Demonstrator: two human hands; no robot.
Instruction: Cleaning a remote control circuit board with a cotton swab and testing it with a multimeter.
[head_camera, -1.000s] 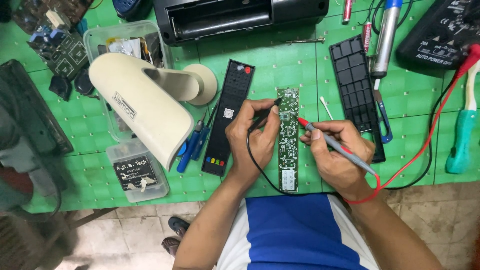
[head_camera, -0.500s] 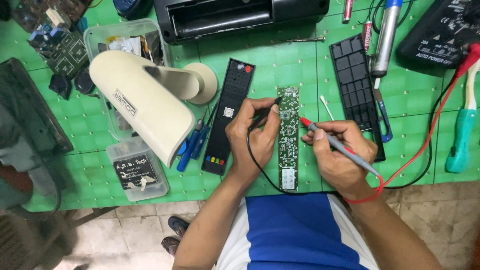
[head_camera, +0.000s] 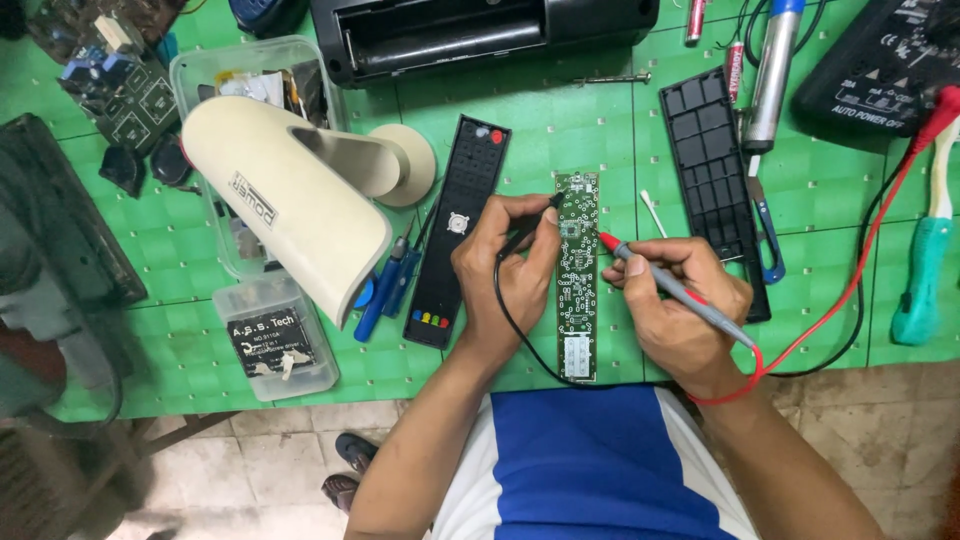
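here the circuit board (head_camera: 578, 275) lies lengthwise, long axis running away from the person; left hand (head_camera: 500, 262) pinches black probe (head_camera: 528, 232), right hand (head_camera: 680, 300) grips red probe (head_camera: 655, 282), tips on board.

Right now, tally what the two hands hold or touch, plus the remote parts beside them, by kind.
Probes: 2, black in left hand, red in right hand
Circuit boards: 1, green board between the hands
Remote shells: 2, front left of the board, back right of it
Total: 5
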